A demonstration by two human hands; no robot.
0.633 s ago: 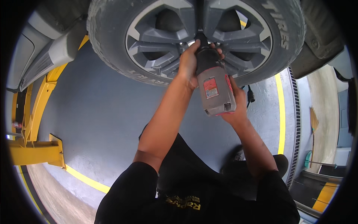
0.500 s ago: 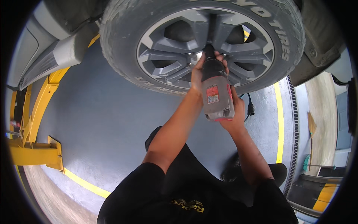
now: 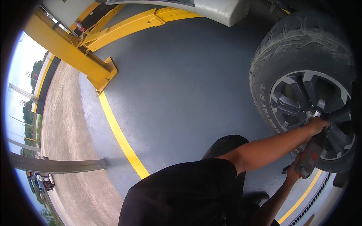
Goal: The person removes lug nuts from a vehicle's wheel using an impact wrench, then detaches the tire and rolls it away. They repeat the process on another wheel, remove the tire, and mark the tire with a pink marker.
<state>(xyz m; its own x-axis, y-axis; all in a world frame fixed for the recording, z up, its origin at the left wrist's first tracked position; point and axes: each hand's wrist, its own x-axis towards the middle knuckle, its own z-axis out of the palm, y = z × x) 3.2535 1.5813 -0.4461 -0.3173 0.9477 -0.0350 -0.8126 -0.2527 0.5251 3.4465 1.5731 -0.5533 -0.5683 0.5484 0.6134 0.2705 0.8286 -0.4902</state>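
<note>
A grey and black cordless impact wrench (image 3: 311, 155) with red accents points up at a wheel at the right edge of view. My right hand (image 3: 292, 174) is closed around its handle, low beside the tool's rear end. Higher up, my left hand (image 3: 318, 125) curls around the front of the wrench, close to the hub; its fingertips are partly hidden. Behind both hands is the grey alloy rim (image 3: 298, 98), set in a thick, dusty black tyre (image 3: 260, 94). The socket end of the tool is hidden by my left hand.
A yellow lift post (image 3: 68, 49) with its arm (image 3: 132, 30) stands at the upper left. Part of a vehicle's side step (image 3: 222, 11) hangs above the grey floor (image 3: 181, 90). A yellow line (image 3: 122, 139) and a metal beam (image 3: 60, 165) lie left. A drain grate (image 3: 311, 201) runs lower right.
The view has swung left, so the wheel, wrench and both hands now sit at the right. Both hands stay on the wrench at the wheel. The lift post shows more fully.
</note>
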